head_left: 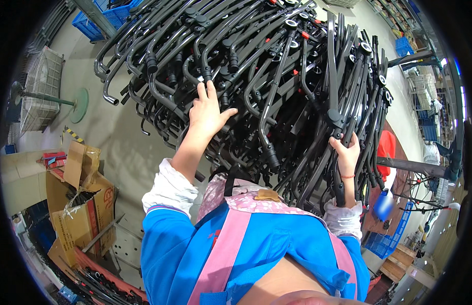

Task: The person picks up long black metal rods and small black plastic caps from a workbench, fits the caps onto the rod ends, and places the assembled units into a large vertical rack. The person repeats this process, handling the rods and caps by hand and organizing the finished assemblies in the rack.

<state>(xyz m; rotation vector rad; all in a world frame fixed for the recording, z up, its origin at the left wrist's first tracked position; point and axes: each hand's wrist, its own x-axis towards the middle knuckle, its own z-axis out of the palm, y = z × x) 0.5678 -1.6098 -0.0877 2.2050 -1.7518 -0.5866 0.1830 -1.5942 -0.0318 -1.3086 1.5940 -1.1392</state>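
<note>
A big pile of bent black metal tube frames (236,66) with dark joints and some red and white-ringed parts spreads in front of me. My left hand (206,113) rests at the pile's left part, its thumb apart and two fingers stretched toward the black collar (206,72) of one tube; no grip shows. At the right side, my right hand (346,151) has thumb and fingers round a black tube frame (335,119) just below its round joint. The fingers' far sides are partly hidden by the tubes.
On the left stand a torn cardboard box (88,218), a green round stand base (79,105) and a caged fan (42,91). A blue crate (114,15) is at the back left. Right of the pile are a red cloth-like item (386,150) and a metal bar (414,165).
</note>
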